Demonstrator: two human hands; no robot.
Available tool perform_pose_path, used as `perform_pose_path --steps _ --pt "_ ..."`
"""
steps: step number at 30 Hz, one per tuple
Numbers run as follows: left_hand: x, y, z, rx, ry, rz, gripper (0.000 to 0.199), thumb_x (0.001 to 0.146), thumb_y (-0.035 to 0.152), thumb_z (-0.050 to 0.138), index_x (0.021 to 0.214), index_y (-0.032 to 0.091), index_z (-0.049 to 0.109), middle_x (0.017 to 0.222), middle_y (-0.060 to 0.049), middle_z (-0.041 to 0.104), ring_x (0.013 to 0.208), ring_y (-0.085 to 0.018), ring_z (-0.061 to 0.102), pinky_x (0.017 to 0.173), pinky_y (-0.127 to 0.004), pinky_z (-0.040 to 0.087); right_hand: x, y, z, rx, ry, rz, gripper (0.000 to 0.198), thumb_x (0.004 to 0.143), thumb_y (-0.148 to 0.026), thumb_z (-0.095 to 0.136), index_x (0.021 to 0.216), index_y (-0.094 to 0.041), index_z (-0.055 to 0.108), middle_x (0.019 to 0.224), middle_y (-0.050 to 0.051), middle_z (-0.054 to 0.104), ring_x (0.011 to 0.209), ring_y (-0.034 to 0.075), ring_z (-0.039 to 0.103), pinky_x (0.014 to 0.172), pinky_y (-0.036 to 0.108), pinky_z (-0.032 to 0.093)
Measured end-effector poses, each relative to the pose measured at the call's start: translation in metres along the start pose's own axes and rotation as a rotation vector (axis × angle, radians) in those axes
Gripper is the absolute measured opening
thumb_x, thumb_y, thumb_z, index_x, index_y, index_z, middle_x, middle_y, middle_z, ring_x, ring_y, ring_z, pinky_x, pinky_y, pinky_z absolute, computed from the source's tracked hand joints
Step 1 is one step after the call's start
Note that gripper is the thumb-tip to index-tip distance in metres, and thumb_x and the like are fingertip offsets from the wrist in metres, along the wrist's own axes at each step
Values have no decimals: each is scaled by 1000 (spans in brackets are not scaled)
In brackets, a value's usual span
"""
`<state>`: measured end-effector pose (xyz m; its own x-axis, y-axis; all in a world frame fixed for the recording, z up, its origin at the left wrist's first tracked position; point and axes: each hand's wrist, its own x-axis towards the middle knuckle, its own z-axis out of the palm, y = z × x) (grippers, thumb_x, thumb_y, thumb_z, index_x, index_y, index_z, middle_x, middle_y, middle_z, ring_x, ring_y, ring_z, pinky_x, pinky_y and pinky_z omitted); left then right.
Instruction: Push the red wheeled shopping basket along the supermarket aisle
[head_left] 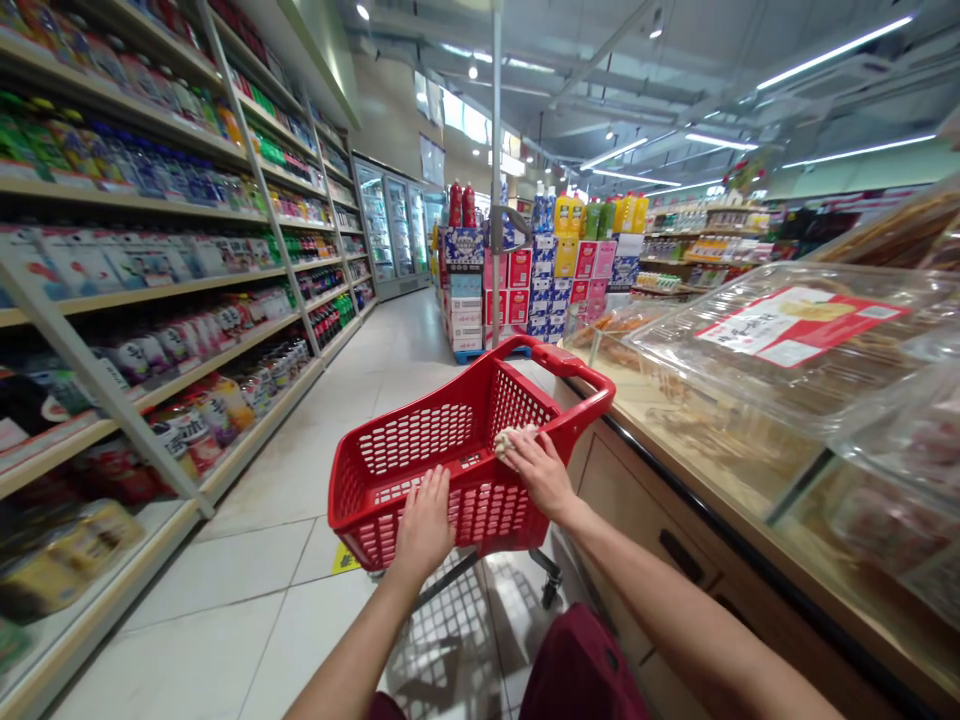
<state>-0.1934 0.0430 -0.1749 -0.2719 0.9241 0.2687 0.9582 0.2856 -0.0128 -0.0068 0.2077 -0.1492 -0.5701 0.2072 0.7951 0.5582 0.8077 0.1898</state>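
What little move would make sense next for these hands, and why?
Probably sliding the right hand and its cloth a little along the near edge of the cart: the cloth is under its fingers there, while the left hand lies over the same edge, perhaps steadying it.

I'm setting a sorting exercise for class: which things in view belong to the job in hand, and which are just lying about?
In the job:
pale cloth, under the right grip
red cart, left grip at its near rim

Just lying about:
stacked boxes
labelled clear plastic container
shelved bottles
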Motion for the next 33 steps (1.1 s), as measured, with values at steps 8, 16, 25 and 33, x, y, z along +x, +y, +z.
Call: perform_pose_path --steps 8,16,25,33 --pt "0 2 0 -21 -13 -6 73 64 17 40 134 11 20 142 -6 23 130 -21 17 106 -42 16 14 73 -10 -110 75 331 31 88 -18 31 104 -14 58 116 14 55 105 22 51 98 49 21" --pt "-4 -5 1 -4 21 5 70 63 11 39 131 8 25 140 -9 28 129 -19 22 106 -36 20 8 38 2 19 -61 56 31 88 -18 33 106 -21 58 116 7 57 109 17 49 102 42 19" --pt "-8 -8 0 20 39 0 66 66 12 36 131 11 28 137 -8 33 126 -20 28 104 -40 21 11 30 3 -7 -43 -15 28 88 -19 35 100 -26 60 115 1 57 111 15 47 99 35 27" --pt "-12 -13 -1 59 72 -81 65 66 17 40 130 13 30 135 -9 37 122 -25 31 101 -49 20 23 66 -10 -77 20 169 33 88 -18 29 100 -14 59 113 14 56 109 23 47 97 46 24"
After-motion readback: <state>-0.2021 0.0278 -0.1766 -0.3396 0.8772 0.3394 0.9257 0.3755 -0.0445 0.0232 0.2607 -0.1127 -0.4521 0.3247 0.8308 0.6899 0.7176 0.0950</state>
